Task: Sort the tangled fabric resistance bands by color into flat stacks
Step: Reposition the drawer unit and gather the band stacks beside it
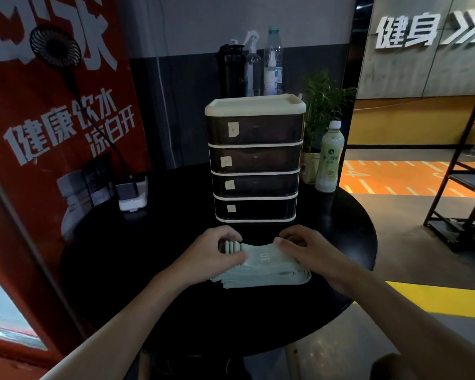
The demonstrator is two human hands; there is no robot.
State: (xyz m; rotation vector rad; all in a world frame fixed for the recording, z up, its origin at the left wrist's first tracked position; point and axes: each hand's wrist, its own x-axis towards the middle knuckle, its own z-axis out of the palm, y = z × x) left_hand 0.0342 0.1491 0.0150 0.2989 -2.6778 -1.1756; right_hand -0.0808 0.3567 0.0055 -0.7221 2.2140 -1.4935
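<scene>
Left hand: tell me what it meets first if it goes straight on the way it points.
The bands, which the left hand already holds at their end. Past them, probably the foot of the drawer unit, though depth is unclear.

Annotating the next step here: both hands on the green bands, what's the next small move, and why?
Likely lay the top band, marked 30, flat and square it with the pile: the left hand and right hand both hold the far end of the mint-green bands, and the near edges fan out unevenly on the black table.
</scene>
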